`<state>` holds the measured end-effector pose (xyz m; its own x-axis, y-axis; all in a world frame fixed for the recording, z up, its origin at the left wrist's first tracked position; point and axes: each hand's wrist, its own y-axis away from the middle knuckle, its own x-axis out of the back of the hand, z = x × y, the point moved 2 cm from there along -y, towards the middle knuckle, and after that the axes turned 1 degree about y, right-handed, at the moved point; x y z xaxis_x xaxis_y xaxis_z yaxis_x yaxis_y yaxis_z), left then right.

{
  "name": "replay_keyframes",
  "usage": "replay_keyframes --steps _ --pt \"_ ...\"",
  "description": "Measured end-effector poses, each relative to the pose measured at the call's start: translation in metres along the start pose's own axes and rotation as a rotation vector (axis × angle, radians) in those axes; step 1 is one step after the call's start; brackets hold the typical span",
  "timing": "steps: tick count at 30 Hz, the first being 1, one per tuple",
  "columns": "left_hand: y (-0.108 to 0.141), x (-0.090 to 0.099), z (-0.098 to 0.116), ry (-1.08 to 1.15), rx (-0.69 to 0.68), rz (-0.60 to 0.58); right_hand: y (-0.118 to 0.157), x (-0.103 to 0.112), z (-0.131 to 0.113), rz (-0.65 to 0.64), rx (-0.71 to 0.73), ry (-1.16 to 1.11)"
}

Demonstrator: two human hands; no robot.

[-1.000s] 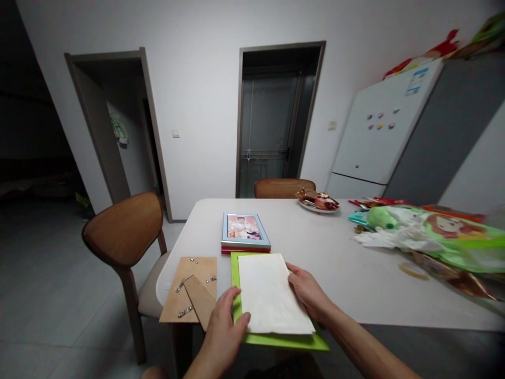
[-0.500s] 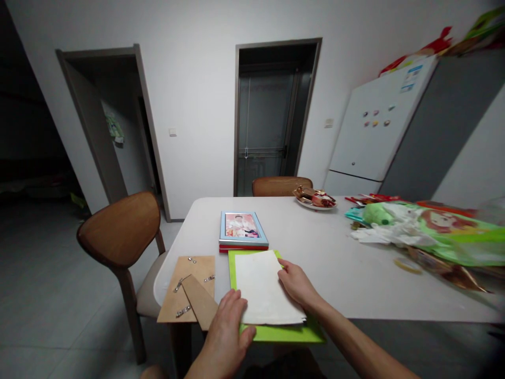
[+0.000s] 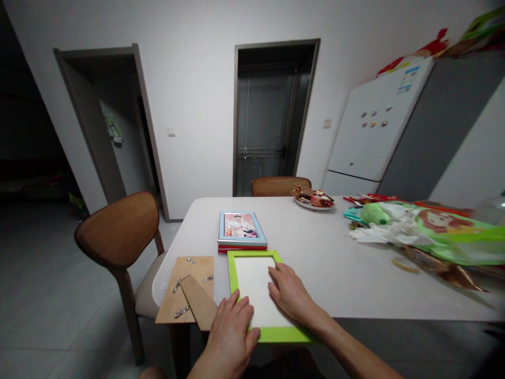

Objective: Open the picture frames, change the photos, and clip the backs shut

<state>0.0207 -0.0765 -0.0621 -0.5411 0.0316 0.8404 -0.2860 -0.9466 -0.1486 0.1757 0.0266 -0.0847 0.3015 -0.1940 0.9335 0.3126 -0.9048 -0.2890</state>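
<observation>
A lime-green frame [image 3: 276, 334] lies at the table's front edge, and a white sheet [image 3: 258, 289] sits inside its border. My left hand [image 3: 232, 326] rests on the frame's lower left side, fingers apart, with fingertips on the sheet's edge. On the right part of the sheet and frame lies my right hand [image 3: 290, 292], its fingers spread. Left of the frame is a brown backing board [image 3: 169, 302] with metal clips and a stand leg. Behind the frame, a light blue picture frame [image 3: 242, 229] is stacked on a red one [image 3: 242, 248].
The white table [image 3: 327, 263] holds a plate of wrapped items [image 3: 315, 200] at the back and a green bag [image 3: 445, 231] with white tissue at the right. A roll of tape [image 3: 404, 265] lies near the bag. Brown chairs [image 3: 120, 229] stand left and behind.
The white sheet has dropped flat inside the green border, which now shows all round it except under my hands. My right hand has shifted from the sheet's edge onto its surface.
</observation>
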Motion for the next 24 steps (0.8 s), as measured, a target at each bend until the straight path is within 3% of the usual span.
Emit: replay_keyframes --steps 3,7,11,14,19,24 --pt "0.01 0.002 -0.015 -0.012 -0.016 0.051 0.0 -0.002 0.003 -0.022 0.018 -0.023" --pt "0.033 0.018 -0.061 -0.116 0.066 0.181 0.003 0.005 -0.008 0.002 0.002 -0.08" --pt "0.051 0.034 -0.116 -0.278 0.263 0.287 0.01 0.012 -0.058 -0.013 0.187 -0.231" --pt "0.053 0.036 -0.14 -0.322 0.293 0.37 0.014 0.008 -0.107 -0.07 0.346 -0.296" --pt "0.052 0.031 -0.147 -0.34 0.271 0.448 0.01 -0.011 -0.157 -0.122 0.394 -0.256" --pt "0.05 0.038 -0.126 -0.301 0.221 0.505 0.004 -0.007 -0.155 -0.074 0.298 -0.479"
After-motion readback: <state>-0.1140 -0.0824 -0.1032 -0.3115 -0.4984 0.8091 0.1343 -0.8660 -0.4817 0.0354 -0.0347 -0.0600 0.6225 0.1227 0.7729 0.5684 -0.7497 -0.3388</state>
